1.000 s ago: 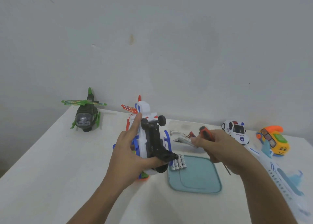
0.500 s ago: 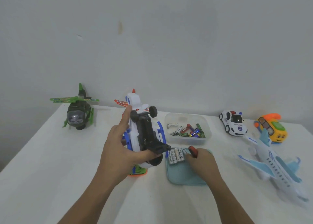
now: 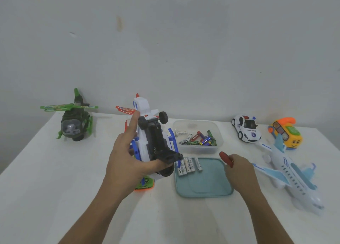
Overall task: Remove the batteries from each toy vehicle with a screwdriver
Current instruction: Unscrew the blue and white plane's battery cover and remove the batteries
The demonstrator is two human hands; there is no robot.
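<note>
The left hand clamps its fingers round the upturned white toy helicopter. The right hand, curled tight on a red-handled screwdriver, sits at 3 o'clock on the teal lid, and batteries line the lid's 11 o'clock corner. A toy airplane crowds 3 o'clock; open desk lies at 6.

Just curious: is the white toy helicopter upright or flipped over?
Flipped over: the left hand holds the white toy helicopter with its black underside and wheels facing the camera.
</note>
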